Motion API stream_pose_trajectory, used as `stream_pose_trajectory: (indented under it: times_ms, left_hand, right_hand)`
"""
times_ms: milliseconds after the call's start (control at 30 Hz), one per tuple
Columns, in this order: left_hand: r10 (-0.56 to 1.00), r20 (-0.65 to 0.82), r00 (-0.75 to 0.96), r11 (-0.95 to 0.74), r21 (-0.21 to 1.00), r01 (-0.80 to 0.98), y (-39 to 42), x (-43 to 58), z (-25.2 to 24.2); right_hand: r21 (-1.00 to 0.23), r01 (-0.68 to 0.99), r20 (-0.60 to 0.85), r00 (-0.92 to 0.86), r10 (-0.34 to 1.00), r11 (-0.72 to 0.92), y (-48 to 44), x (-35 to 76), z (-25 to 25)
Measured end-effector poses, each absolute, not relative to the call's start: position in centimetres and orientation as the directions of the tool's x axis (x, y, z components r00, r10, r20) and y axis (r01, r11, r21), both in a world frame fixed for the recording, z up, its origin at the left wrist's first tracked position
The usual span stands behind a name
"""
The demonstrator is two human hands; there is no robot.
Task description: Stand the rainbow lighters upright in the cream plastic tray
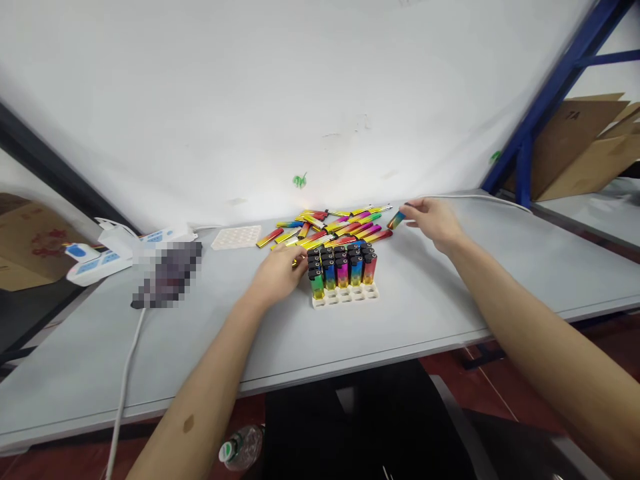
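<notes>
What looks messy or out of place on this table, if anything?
Mostly the loose lighters: they lie in a jumbled heap by the wall, pointing every way, while others stand in neat rows in the white tray. The right hand holds one lighter; the left hand rests beside the tray.

We note rainbow-gradient lighters [343,268] with black caps in a white tray [345,297]. Behind the tray, loose lighters [333,227] show yellow, red and magenta bands. Left of the tray, a white grid tray [236,237] lies on the pale grey table [440,300].
</notes>
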State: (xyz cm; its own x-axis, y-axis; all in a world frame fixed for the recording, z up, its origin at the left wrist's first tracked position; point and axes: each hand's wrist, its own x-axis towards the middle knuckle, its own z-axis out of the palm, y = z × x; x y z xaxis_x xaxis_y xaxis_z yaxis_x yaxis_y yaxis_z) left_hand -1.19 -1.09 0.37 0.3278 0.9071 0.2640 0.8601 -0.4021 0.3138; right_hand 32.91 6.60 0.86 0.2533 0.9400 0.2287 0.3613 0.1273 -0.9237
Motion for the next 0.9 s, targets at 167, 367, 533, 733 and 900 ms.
stream_pose_trajectory:
  times_ms: [167,367,533,733,900]
  left_hand:
    - [0.900,0.278,0.334,-0.416,0.323,0.850,-0.9,-1.2,0.3]
    - [0.904,0.256,0.343,-0.414,0.325,0.850,-1.0,-1.2,0.5]
    - [0.907,0.252,0.338,-0.408,0.325,0.853,-1.0,-1.2,0.6]
    - [0.906,0.254,0.339,-0.411,0.332,0.849,-1.0,-1.2,0.6]
    - [0.907,0.259,0.333,-0.408,0.340,0.847,-1.0,-1.2,0.6]
  right_hand:
    - [-0.980,-0.023,0.185,0.266,0.946,0.198,5.7,31.8,1.9]
    - [-0.990,-0.061,0.114,0.169,0.979,0.126,5.1,30.7,1.9]
    - [-0.959,0.227,0.215,0.210,0.954,0.166,5.1,30.0,1.0]
    - [-0.813,0.437,0.466,0.089,0.880,0.386,4.6,29.5,0.8]
    - [-0.921,0.253,0.335,0.124,0.934,0.297,4.3,29.2,1.1]
